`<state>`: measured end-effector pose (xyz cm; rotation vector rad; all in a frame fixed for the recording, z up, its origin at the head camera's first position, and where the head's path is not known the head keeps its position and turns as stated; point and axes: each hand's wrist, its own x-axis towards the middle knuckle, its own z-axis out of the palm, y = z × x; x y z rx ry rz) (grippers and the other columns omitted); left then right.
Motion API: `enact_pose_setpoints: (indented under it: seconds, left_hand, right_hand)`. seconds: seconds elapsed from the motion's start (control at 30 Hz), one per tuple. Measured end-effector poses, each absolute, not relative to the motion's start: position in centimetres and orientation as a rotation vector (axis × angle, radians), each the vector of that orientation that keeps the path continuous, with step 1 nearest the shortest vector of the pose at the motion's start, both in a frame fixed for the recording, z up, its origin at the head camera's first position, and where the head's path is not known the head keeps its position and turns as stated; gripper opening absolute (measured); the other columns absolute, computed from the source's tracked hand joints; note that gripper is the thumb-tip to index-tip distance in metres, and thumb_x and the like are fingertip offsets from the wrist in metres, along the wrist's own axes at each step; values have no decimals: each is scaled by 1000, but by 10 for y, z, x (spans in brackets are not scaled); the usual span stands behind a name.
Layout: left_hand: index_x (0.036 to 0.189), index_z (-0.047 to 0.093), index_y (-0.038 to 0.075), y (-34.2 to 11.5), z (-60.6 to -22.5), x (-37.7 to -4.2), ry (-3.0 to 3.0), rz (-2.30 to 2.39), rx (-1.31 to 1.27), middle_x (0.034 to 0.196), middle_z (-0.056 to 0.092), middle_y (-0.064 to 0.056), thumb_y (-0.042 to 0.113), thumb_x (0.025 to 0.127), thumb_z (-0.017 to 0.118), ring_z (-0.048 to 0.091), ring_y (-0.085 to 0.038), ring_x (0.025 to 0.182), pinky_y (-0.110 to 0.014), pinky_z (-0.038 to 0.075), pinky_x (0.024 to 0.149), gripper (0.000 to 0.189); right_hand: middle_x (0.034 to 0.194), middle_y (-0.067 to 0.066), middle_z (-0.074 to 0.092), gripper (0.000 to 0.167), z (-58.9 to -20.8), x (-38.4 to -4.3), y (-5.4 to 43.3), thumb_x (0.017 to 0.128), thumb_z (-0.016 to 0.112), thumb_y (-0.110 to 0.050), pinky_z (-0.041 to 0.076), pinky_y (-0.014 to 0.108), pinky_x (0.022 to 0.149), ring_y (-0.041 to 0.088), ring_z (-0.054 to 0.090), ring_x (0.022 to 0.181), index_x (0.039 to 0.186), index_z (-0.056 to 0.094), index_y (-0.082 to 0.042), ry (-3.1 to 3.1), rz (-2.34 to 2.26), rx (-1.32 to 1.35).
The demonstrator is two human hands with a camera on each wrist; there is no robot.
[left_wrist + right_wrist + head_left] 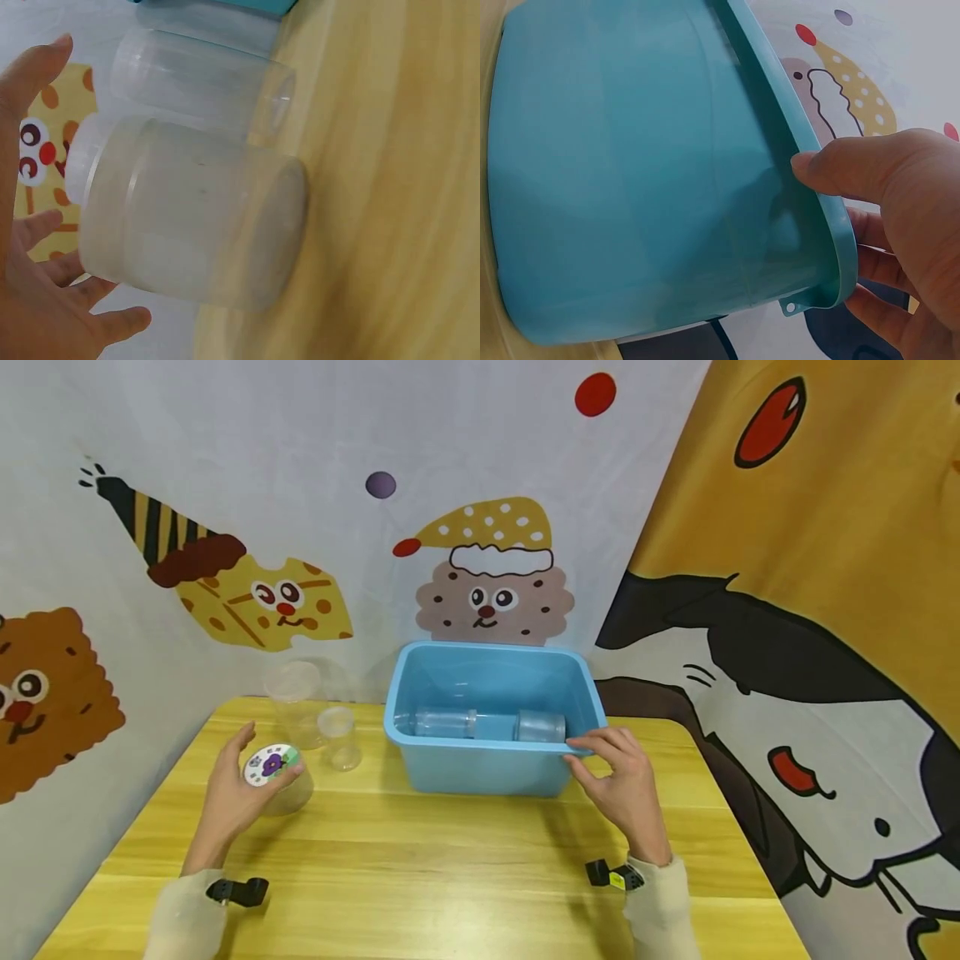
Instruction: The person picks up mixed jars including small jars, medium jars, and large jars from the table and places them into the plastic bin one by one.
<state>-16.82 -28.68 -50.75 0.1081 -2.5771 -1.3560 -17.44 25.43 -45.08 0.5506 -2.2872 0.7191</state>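
Note:
My left hand point(231, 797) is spread around a clear plastic jar point(291, 797) with a flower-patterned lid, standing at the table's left. In the left wrist view its thumb and fingers are straight and apart, near the jar's point(195, 217) lid end without gripping it. My right hand point(624, 785) pinches the front right rim of a blue plastic bin point(480, 768). The right wrist view has the thumb on the outer face of the bin point(652, 165) and the other fingers behind the rim. Inside the bin lie two clear jars, one on the left point(444, 723) and one on the right point(541, 727).
Behind the left hand stand a tall clear jar point(294, 693) and a small clear jar point(343, 743). The wooden table point(450, 868) meets a cartoon-printed cloth point(480, 460) at the back. A yellow printed curtain point(810, 552) hangs at the right.

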Motion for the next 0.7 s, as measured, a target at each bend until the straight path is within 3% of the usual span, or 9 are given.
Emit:
enact_pose_setpoints:
  seconds: [0.2,0.43,0.47,0.53,0.6,0.7]
  left_hand:
    - [167,4,23,-289,-523,-164,-2564,-1487,177,167,21,-24,37,87,84,32,-52,144,-73,34,108,114]
    - [166,6,16,-294,-538,-158,-2544,-1625,251,168,18,-25,33,90,81,26,-51,149,-70,28,116,108]
    - [166,8,15,-295,-538,-159,-2544,-1620,259,168,20,-24,32,91,81,27,-49,150,-66,30,118,106]
    - [165,13,12,-295,-539,-160,-2545,-1607,279,166,25,-24,32,91,81,30,-45,149,-44,38,120,103]
    - [164,16,10,-295,-540,-162,-2551,-1595,297,164,30,-24,32,90,81,35,-43,147,-21,45,108,100]
    - [163,19,9,-295,-540,-164,-2567,-1584,314,163,32,-24,33,90,82,38,-43,145,-3,38,84,100]
  right_hand:
    - [100,1,73,25,-451,-175,253,79,89,-10,46,33,82,20,57,95,103,81,-14,-2293,729,546]
    - [102,0,73,24,-449,-174,252,81,89,-15,47,33,82,19,58,95,103,81,-15,-2302,733,541]
    - [102,0,73,24,-449,-175,252,80,89,-15,47,33,82,19,58,95,103,81,-16,-2299,732,539]
    - [102,1,73,24,-449,-175,252,80,89,-14,46,34,81,19,58,95,103,81,-16,-2294,730,539]
    - [101,1,73,24,-449,-175,252,80,89,-14,46,34,81,20,58,95,103,81,-16,-2293,725,538]
    - [101,1,73,24,-449,-174,253,80,89,-14,47,33,81,19,58,95,103,81,-15,-2296,723,535]
